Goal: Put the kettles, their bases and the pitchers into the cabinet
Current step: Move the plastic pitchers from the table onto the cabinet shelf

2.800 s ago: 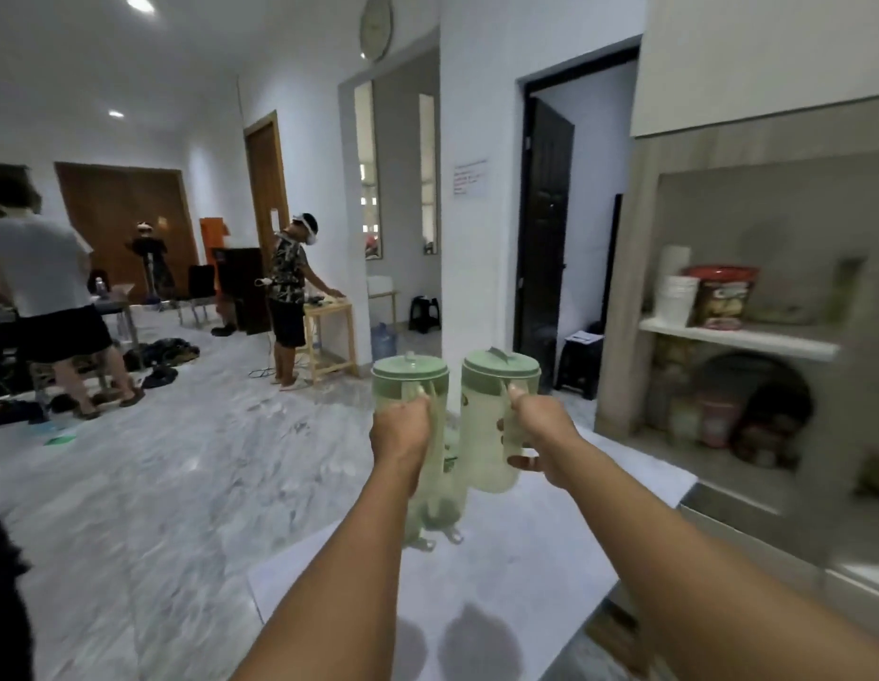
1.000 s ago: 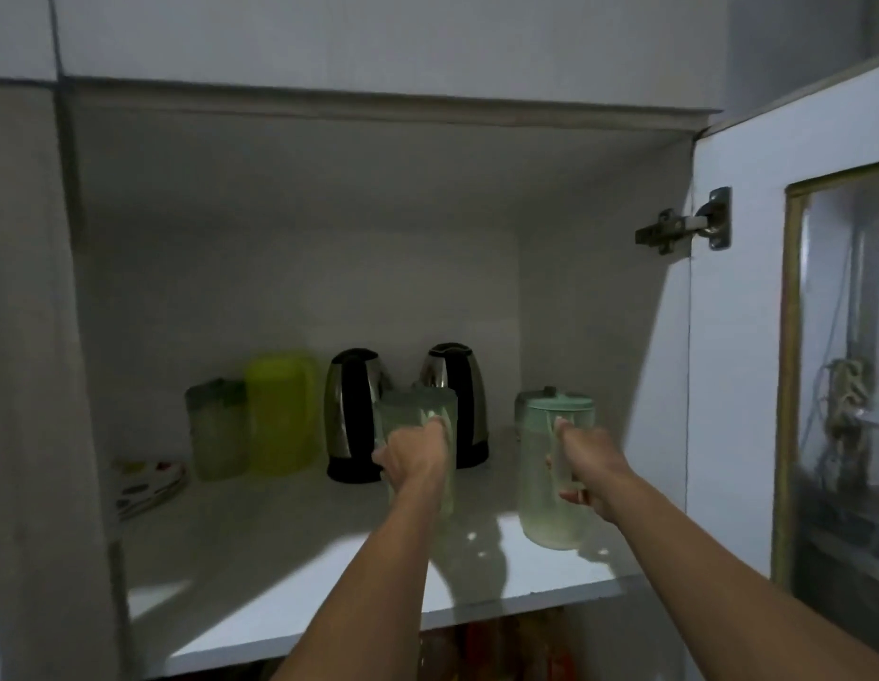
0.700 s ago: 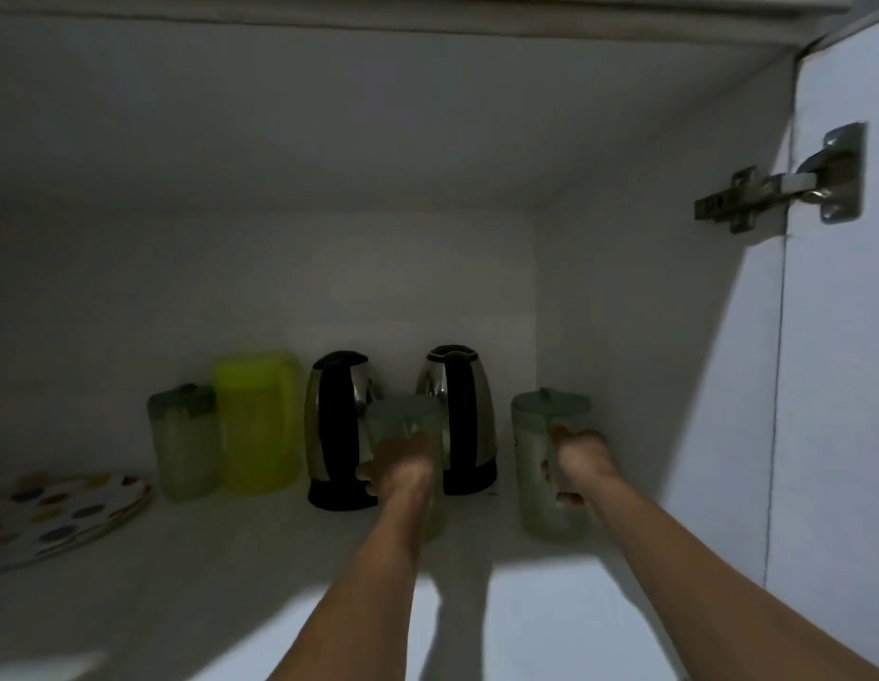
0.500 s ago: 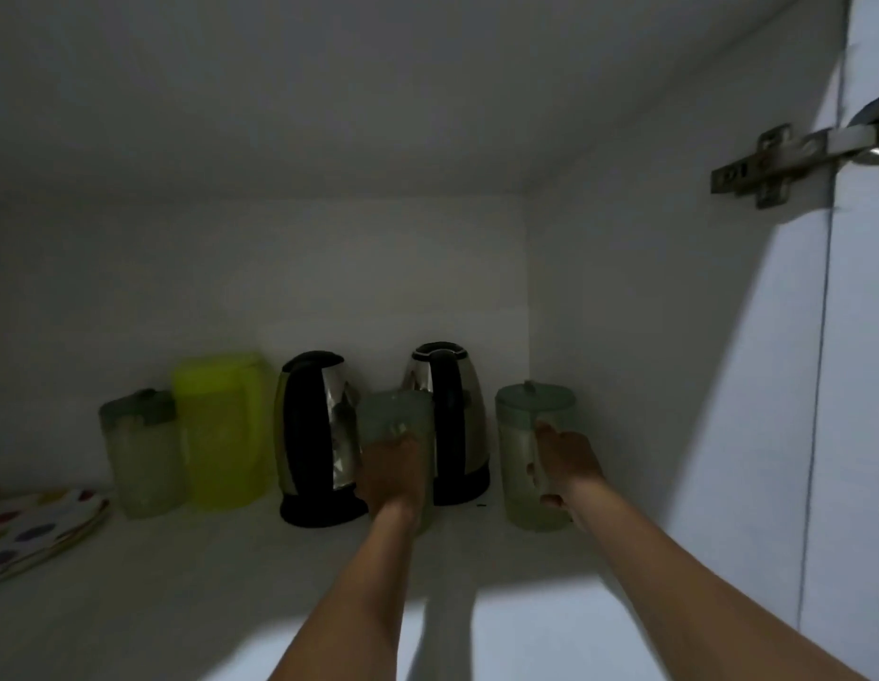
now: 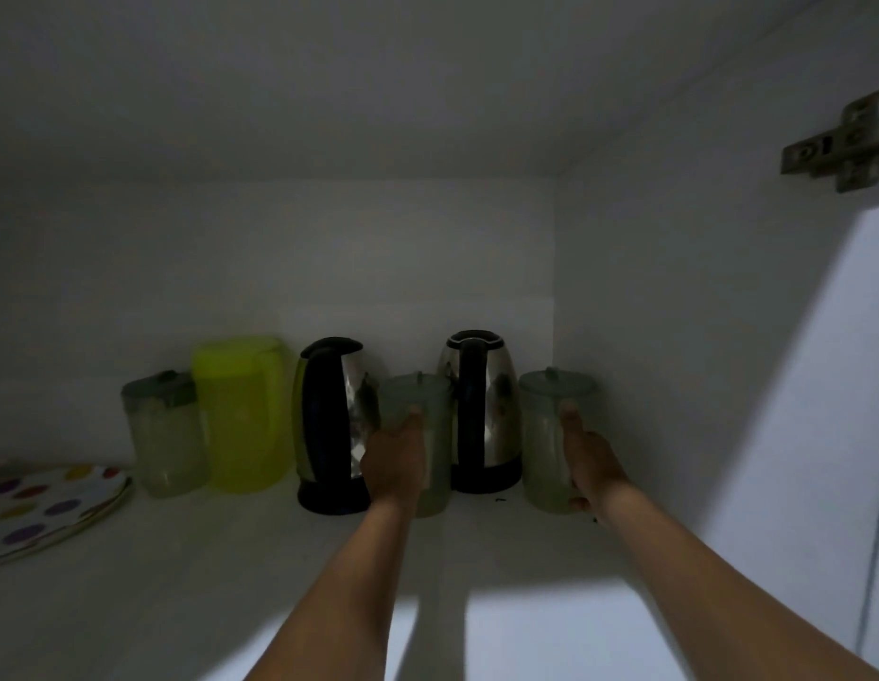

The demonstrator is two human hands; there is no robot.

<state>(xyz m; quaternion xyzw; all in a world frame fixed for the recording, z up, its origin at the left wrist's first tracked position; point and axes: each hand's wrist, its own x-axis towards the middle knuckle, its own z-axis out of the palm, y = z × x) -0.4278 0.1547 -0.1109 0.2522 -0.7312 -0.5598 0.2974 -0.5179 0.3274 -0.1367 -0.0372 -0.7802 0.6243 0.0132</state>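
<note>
Cabinet shelf point(image 5: 132, 607) was matte white and dim, row at the far wall from the left: spotted plate point(image 5: 44, 503), frosted lidded pitcher point(image 5: 164, 435), neon yellow pitcher point(image 5: 243, 415), then two glossy steel-and-black kettles point(image 5: 336, 425) point(image 5: 484, 410) on black bases. Left hand point(image 5: 395, 464) was wrapped around a translucent green pitcher point(image 5: 435, 435) wedged between the kettles; right hand point(image 5: 592, 459) was clamped on the handle of a second green pitcher point(image 5: 545, 444), between the right kettle and the side wall. Metal hinge point(image 5: 840, 145) sat top right.
</note>
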